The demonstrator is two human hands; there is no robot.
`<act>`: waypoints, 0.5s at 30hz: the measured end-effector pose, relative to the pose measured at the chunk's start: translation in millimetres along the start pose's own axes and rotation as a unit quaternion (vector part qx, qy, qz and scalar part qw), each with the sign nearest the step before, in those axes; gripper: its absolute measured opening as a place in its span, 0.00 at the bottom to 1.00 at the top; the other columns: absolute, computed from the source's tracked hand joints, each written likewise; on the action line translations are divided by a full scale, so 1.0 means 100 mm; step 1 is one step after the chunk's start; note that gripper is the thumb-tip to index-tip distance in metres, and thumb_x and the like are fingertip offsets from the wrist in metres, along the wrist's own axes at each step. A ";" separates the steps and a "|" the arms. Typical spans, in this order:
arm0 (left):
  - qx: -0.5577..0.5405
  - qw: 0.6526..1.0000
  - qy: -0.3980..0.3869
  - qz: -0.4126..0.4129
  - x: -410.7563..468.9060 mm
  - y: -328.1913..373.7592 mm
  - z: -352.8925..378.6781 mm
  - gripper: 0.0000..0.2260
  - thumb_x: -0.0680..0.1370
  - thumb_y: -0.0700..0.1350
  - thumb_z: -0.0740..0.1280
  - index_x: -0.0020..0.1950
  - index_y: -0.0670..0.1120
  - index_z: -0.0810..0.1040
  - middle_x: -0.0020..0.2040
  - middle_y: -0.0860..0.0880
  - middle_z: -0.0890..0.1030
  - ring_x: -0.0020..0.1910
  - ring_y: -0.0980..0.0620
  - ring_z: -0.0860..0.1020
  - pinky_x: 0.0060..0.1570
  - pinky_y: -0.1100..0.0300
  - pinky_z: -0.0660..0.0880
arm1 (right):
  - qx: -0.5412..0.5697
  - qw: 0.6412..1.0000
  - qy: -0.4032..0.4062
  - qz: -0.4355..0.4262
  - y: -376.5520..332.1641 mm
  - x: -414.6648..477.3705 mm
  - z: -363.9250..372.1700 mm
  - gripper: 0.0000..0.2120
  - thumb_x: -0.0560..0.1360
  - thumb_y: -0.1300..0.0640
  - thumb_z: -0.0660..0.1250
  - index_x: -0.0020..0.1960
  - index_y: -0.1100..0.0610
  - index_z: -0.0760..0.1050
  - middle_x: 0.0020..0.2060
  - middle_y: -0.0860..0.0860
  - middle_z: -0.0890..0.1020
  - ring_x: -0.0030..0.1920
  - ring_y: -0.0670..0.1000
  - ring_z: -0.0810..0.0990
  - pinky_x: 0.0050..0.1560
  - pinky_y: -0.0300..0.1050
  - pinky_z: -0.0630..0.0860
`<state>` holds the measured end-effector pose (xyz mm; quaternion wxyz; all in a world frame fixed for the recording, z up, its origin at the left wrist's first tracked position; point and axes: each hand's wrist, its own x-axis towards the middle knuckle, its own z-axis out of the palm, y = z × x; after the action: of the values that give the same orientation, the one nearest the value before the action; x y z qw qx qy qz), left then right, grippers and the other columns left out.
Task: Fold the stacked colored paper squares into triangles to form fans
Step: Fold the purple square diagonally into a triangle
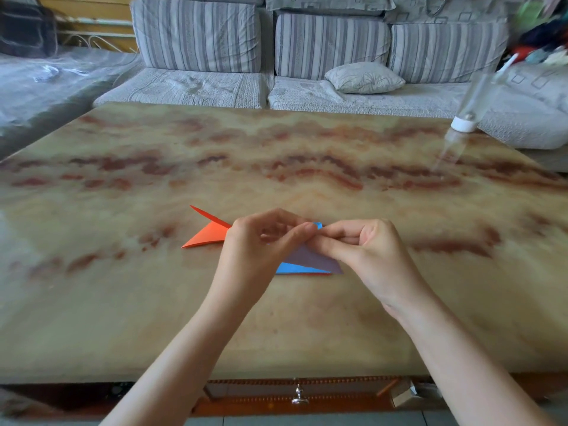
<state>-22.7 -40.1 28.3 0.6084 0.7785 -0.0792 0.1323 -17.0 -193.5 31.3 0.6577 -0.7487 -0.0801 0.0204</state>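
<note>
My left hand (255, 241) and right hand (362, 250) both pinch the purple sheet (313, 259) at its far corner, over the blue sheet (295, 268). Orange triangle (209, 235) sits just left of the blue sheet.

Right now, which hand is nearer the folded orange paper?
Left. The left hand is right beside the orange paper; the right hand lies farther right, pinching the purple sheet.

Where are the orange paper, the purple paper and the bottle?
orange paper (209, 236): head view, its flat lower flap.
purple paper (313, 260): head view, its bare middle.
bottle (463, 123): head view, its white end.
</note>
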 end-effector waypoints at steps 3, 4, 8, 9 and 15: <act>0.000 1.000 0.012 0.001 0.00 -0.02 0.00 0.08 0.72 0.43 0.73 0.35 0.55 0.82 0.34 0.57 0.83 0.35 0.63 0.79 0.40 0.69 0.74 | -0.003 1.000 -0.005 -0.001 0.02 0.00 0.02 0.03 0.71 0.61 0.72 0.39 0.58 0.84 0.36 0.54 0.86 0.37 0.45 0.81 0.40 0.36 0.74; 0.003 1.000 0.016 0.005 -0.01 -0.02 0.00 0.08 0.72 0.43 0.73 0.36 0.54 0.82 0.33 0.57 0.83 0.35 0.63 0.79 0.41 0.69 0.73 | -0.001 1.000 -0.009 -0.001 0.01 0.00 0.02 0.03 0.71 0.61 0.72 0.40 0.58 0.84 0.37 0.54 0.86 0.37 0.45 0.82 0.41 0.36 0.74; 0.004 0.999 0.038 0.012 -0.04 -0.04 0.01 0.06 0.73 0.44 0.71 0.37 0.53 0.81 0.33 0.58 0.83 0.36 0.60 0.81 0.42 0.69 0.73 | -0.002 1.000 -0.028 -0.001 0.01 0.00 0.00 0.04 0.72 0.61 0.71 0.44 0.61 0.84 0.38 0.54 0.86 0.39 0.47 0.84 0.44 0.36 0.76; 0.002 0.999 0.048 0.011 -0.05 -0.04 0.02 0.06 0.74 0.44 0.71 0.37 0.53 0.80 0.33 0.58 0.83 0.36 0.60 0.81 0.41 0.69 0.73 | -0.005 0.999 -0.032 -0.003 0.01 0.00 0.00 0.05 0.73 0.61 0.70 0.44 0.62 0.84 0.38 0.55 0.86 0.40 0.48 0.84 0.45 0.37 0.77; 0.004 0.995 0.100 -0.007 -0.04 -0.07 -0.01 0.06 0.75 0.41 0.69 0.39 0.49 0.80 0.33 0.57 0.81 0.34 0.66 0.77 0.37 0.74 0.70 | 0.020 0.995 -0.097 0.013 0.00 -0.02 0.00 0.07 0.76 0.66 0.65 0.48 0.68 0.81 0.40 0.59 0.86 0.42 0.52 0.86 0.44 0.34 0.77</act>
<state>-24.2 -37.3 21.0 0.6107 0.7646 -0.0121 0.2058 -19.2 -194.3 31.2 0.6610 -0.7312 -0.1334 0.1032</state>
